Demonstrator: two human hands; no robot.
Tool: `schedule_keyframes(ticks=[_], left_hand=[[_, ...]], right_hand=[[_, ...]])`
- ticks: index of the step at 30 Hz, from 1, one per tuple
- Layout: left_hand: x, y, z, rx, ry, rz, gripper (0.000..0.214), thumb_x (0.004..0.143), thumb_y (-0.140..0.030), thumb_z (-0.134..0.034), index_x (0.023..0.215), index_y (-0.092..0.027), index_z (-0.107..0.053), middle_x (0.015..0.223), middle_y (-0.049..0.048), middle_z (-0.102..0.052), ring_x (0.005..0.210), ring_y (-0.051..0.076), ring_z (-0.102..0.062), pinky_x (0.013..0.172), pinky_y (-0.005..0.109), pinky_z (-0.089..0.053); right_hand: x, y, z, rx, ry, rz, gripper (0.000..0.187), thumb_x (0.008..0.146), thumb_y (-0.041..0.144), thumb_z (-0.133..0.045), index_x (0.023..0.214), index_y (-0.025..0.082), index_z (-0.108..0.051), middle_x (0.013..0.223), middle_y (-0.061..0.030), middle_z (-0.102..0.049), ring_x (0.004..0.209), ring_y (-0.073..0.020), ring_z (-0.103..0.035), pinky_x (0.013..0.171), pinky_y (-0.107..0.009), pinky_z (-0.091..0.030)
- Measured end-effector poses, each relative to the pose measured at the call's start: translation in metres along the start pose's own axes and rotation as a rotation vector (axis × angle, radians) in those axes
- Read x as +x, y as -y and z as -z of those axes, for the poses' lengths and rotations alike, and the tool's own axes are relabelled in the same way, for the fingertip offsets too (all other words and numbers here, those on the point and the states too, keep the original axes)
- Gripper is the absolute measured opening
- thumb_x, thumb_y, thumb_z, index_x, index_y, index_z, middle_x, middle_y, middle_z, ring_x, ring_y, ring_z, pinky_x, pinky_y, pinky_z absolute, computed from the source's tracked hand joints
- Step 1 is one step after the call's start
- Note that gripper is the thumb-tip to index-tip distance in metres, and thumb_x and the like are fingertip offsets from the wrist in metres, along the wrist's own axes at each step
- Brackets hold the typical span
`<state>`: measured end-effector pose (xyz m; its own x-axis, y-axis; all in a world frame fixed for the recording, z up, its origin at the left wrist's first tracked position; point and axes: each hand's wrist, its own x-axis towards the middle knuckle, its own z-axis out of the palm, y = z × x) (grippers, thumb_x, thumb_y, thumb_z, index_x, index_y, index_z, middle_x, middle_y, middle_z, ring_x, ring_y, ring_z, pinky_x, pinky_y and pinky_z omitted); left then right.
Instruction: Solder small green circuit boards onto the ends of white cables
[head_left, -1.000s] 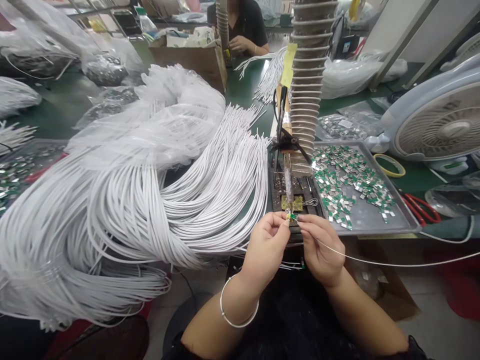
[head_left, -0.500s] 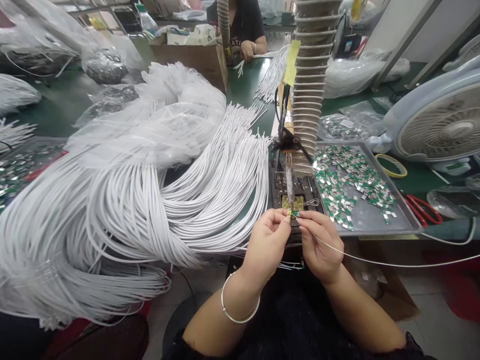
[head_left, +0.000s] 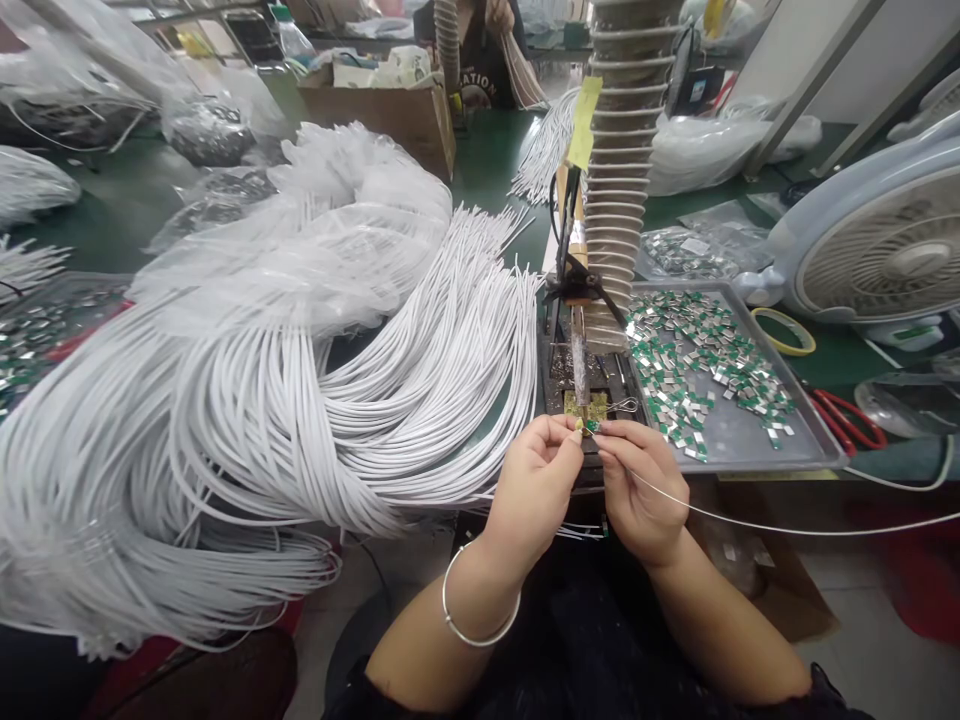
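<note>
At the front of the bench, my left hand (head_left: 536,480) is closed in a pinch, a small yellowish bit at its fingertips; what exactly it grips is hidden. My right hand (head_left: 643,490) pinches a thin white cable (head_left: 750,524), which trails off to the right edge. Between both sets of fingertips sits a small green circuit board (head_left: 592,427). Just above, a soldering iron (head_left: 579,365) points downward on its stand, its tip close to my fingers. A yellowish sponge-like pad (head_left: 596,405) lies behind them.
Bundled white cables (head_left: 300,420), partly under plastic, fill the left. A grey tray (head_left: 750,440) of small circuit boards lies right, near red-handled pliers (head_left: 847,420), a tape roll (head_left: 782,332) and a fan (head_left: 892,230). A ribbed duct (head_left: 619,180) hangs above. Opposite sits a co-worker (head_left: 480,60).
My hands hold nearly the same pose at the iron. Across the bench, the co-worker's hand has risen from the table, lifting a bunch of cables.
</note>
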<state>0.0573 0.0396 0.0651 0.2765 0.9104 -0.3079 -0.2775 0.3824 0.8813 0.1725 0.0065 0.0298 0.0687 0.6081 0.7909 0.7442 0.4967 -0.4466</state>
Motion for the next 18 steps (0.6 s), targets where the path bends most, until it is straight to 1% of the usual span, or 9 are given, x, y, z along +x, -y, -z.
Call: schedule_keyframes(ticks=[11,18], left_hand=[[-0.0017,0.0001,0.0005,-0.019,0.013,-0.010,0.016,0.078,-0.017,-0.056,0.064,-0.016,-0.050,0.092,0.0014,-0.056,0.080,0.008,-0.055,0.075,0.019,-0.043],[-0.0023,0.0047,0.0010,-0.004,0.009,-0.007,0.017,0.079,-0.017,-0.055,0.063,-0.017,-0.049,0.091,0.0018,-0.056,0.085,0.009,-0.055,0.080,0.021,-0.043]], right_hand=[[-0.0005,0.0013,0.0004,0.001,0.002,0.001,0.029,0.082,0.005,-0.052,0.104,0.021,-0.060,0.096,-0.0082,-0.062,0.090,-0.0182,-0.062,0.075,-0.036,-0.056],[-0.0046,0.0004,0.0017,0.031,0.010,-0.021,0.029,0.081,0.005,-0.052,0.105,0.020,-0.060,0.096,-0.0084,-0.062,0.090,-0.0184,-0.062,0.075,-0.036,-0.056]])
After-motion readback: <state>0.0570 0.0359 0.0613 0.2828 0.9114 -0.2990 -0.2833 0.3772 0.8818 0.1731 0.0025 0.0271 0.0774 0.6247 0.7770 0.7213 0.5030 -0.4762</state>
